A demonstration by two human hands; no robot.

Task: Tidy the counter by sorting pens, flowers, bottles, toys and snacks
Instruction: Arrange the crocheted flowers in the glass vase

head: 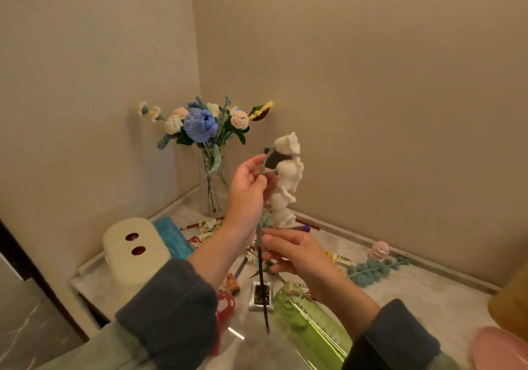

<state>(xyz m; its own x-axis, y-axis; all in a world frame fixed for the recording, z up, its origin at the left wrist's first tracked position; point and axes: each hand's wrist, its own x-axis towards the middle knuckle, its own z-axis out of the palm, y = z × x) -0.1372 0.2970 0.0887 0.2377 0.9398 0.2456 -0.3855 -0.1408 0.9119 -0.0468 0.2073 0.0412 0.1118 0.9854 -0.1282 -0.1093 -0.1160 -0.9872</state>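
A crocheted white flower stem [287, 169] is held upright above the worktop [428, 292], in front of the corner, by both hands. The left hand [248, 189] is placed high, its fingers [255, 164] curled and pinched on the thin green loops beside the blossoms. The right hand [300, 252] is placed lower, its fingers [275, 239] closed round the stalk where green wrapping gives way to a dark bare rod, whose end hangs free below. Such a 2-point hold probably serves to steady or straighten the floppy sprig before it is stood with the others. The glass vase [214, 192] in the corner is already filled with a bouquet [200, 125] of crocheted blooms, so it is judged the likely destination. Pens [190, 226], snack packets [343, 259], small toys [378, 249] and a green bottle [311, 321] lying on its side are seen scattered on the worktop, unsorted.
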